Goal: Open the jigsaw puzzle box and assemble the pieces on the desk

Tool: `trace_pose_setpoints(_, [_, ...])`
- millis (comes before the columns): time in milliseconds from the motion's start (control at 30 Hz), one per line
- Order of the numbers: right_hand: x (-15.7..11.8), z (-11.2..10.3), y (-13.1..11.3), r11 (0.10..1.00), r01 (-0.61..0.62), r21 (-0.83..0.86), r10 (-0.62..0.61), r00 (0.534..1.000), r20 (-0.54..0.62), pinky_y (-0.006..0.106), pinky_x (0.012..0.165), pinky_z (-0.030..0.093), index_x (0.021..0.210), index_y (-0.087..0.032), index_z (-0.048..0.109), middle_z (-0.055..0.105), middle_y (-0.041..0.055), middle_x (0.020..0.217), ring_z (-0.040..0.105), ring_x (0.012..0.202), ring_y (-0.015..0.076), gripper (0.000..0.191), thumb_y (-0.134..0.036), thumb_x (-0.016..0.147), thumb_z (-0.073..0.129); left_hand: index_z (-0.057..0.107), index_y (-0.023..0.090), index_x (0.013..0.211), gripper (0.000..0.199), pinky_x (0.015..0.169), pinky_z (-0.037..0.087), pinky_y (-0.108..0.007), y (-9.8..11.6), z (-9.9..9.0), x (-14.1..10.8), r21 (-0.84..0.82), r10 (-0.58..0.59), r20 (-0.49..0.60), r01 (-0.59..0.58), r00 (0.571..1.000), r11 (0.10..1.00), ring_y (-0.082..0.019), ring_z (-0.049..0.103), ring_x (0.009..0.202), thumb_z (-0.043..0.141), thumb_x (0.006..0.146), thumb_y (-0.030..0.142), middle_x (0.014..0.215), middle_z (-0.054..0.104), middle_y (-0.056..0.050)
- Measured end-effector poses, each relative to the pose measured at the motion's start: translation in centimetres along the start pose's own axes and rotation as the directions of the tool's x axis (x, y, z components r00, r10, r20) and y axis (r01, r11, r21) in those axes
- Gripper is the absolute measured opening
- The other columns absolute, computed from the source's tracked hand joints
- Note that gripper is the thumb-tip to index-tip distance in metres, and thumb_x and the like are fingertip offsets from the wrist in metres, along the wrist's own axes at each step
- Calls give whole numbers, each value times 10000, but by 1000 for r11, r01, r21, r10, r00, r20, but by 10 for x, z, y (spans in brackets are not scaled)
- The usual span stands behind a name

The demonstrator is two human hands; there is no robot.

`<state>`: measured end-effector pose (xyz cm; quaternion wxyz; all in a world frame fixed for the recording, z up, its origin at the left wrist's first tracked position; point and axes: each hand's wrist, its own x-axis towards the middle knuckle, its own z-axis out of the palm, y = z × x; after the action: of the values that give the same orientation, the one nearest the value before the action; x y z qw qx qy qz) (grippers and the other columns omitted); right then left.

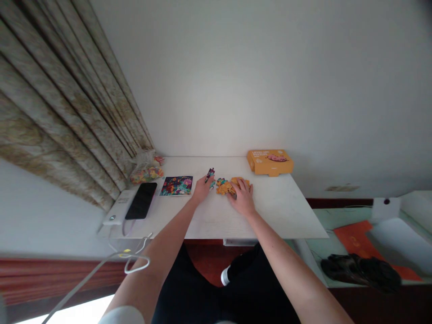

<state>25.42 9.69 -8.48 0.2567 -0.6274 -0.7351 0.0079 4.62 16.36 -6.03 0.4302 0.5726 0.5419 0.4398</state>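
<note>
Dark and teal puzzle pieces [210, 173] are held in my left hand [201, 189], whose fingers are closed round them above the white table. My right hand [242, 196] rests with its fingers spread on a pile of orange-backed puzzle pieces [223, 187], a few of them showing teal and coloured faces. A colourful printed picture card [176, 186] lies flat to the left of my left hand. The orange puzzle box [271, 162] stands at the back right of the table.
The white table [283, 211] meets the wall. On its left are a black phone [141, 201], a white box [118, 215] and a clear bag of colourful pieces [147, 172]. A white cable [97, 266] hangs near my left forearm. Glass shelf with dark items [359, 270] at right.
</note>
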Motion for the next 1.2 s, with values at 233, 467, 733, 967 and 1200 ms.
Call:
trace_pose_setpoints(233, [0,-1,3,998,22,66,-18,999,-49,707,1183,180,1347,-241,623,523,175,1506,406,1437,361,503,-558,961,567,667,148,1228,544,703,595,-288,20,1,-9,-488,-245,96,260,965,833,-217,753,934,586,965,617,1203,737,-165])
trace_pose_setpoints(467, [-6,-10,8,989,-1,151,32,978,-207,532,1095,403,1276,-162,633,629,199,1296,538,1260,337,476,-520,973,552,667,164,1249,682,760,601,-289,20,3,-45,-388,-250,111,273,962,880,-217,744,1013,367,1002,725,1252,707,-189])
trace_pose_setpoints(733, [-45,-7,-57,892,123,434,-154,987,37,369,845,569,1290,-236,621,667,105,1186,670,891,221,373,-463,999,566,727,140,850,418,669,520,-286,-8,1,-77,-15,-196,-29,196,980,981,-204,680,778,646,894,547,830,748,-79])
trace_pose_setpoints(967, [-38,-3,-75,919,203,338,-245,966,84,390,957,547,1266,-220,667,671,111,1196,648,1106,255,334,-386,978,644,657,190,1118,240,795,514,-316,-7,-18,-76,402,-31,-97,68,995,913,-216,694,877,638,935,344,956,752,-70])
trace_pose_setpoints(1200, [-37,-3,-75,931,249,266,-289,949,124,411,957,544,1304,-245,659,675,102,1173,640,1098,259,341,-369,987,630,640,177,1241,328,930,502,-380,-14,-26,-74,610,35,-48,1,998,792,-287,695,1055,578,984,372,1108,745,-144])
